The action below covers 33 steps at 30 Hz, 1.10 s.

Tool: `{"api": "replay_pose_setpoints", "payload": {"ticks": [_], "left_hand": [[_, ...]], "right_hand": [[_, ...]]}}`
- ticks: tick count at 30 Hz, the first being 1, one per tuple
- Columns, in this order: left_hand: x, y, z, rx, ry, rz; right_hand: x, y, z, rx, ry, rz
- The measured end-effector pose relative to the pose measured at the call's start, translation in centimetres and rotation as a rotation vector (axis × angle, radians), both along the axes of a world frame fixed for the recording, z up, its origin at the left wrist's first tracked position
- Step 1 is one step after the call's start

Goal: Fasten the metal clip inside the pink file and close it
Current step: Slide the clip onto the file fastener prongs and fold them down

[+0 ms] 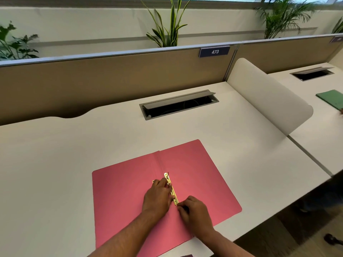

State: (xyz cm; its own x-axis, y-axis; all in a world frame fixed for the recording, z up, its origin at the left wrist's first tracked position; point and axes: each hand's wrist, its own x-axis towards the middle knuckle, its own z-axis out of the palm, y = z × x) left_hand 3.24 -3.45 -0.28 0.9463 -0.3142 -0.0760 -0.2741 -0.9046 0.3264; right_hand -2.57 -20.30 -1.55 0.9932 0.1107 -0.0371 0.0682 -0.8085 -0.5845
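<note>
Head view. The file (pixel 194 175) lies open and flat on the desk (pixel 74 154), near its front edge, both covers spread and the spine fold running away from you.

The clip (pixel 171 188) sits on the right cover just beside the fold, a brass strip lying along the fold. Its far end is exposed, with a thin prong standing up there. Its near end is under your fingers.

Your left hand (pixel 157 197) rests palm down on the left cover, fingers laid across the fold and pressing on the middle of the clip. The fingers are close together and extended, not wrapped around anything.

Your right hand (pixel 194 210) is at the near end of the clip, fingers curled and narrowed into a pinch against that end. Whether the fingertips actually grip a part of the clip, you cannot tell from this view; the knuckles hide the contact.

Both forearms enter from the bottom edge and cross over the lower part of the file.

Behind the file, a cable slot (pixel 179 104) in the desk stands with its flap raised. A partition (pixel 111 78) backs the desk and carries a tag (pixel 214 51) reading 473. A green folder (pixel 332 99) lies on the neighbouring desk at far right.
</note>
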Motion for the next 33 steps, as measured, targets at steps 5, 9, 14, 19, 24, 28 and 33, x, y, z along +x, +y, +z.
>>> {"api": "replay_pose_setpoints", "payload": {"ticks": [5, 9, 14, 19, 24, 28, 33], "left_hand": [[-0.2, 0.1, 0.0, -0.014, -0.005, 0.008], [-0.7, 0.3, -0.1, -0.039, -0.004, 0.001], [-1.9, 0.2, -0.4, -0.088, -0.01, 0.022], [-2.5, -0.4, -0.6, -0.088, -0.019, 0.038], [-2.6, -0.5, -0.7, -0.105, -0.029, 0.033], [-2.5, -0.6, -0.7, -0.102, 0.005, 0.059], [-2.3, -0.7, -0.5, -0.064, 0.013, 0.057]], "right_hand": [[0.0, 0.2, -0.2, 0.021, 0.029, -0.128], [0.0, 0.0, -0.4, 0.027, 0.066, -0.157], [0.7, -0.6, -0.7, 0.08, 0.068, -0.195], [3.0, -0.7, -0.8, 0.086, 0.105, -0.16], [6.9, 0.2, -0.4, 0.149, 0.12, -0.124], [9.8, 1.1, -0.2, 0.238, 0.112, -0.096], [12.0, 2.0, 0.0, 0.261, 0.145, 0.037]]}}
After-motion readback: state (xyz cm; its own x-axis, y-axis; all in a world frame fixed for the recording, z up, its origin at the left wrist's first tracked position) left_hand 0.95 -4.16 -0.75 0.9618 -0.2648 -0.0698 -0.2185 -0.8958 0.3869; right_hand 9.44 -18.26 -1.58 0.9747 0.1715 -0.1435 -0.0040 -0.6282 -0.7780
